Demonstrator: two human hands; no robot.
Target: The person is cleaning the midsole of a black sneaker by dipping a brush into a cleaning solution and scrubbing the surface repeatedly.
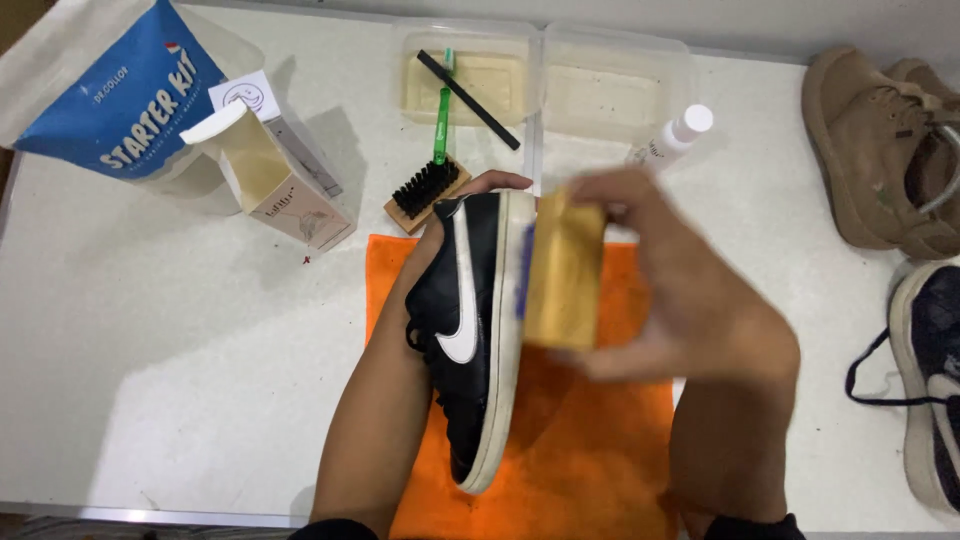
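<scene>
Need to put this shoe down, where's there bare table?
Widest bare patch: table left of the orange cloth, below the open carton. A narrower strip lies between cloth and dark sneaker. Crowded around brush and trays.

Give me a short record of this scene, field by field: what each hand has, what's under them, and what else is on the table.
left hand: holds a black sneaker on its side, white sole toward the brush
right hand: grips a wooden brush against the sole edge; blurred
under the hands: orange cloth on a white table
behind: black-bristled brush, green toothbrush, plastic tray, spray bottle
left side: blue pouch, open carton
right side: tan shoes, dark sneaker
</scene>
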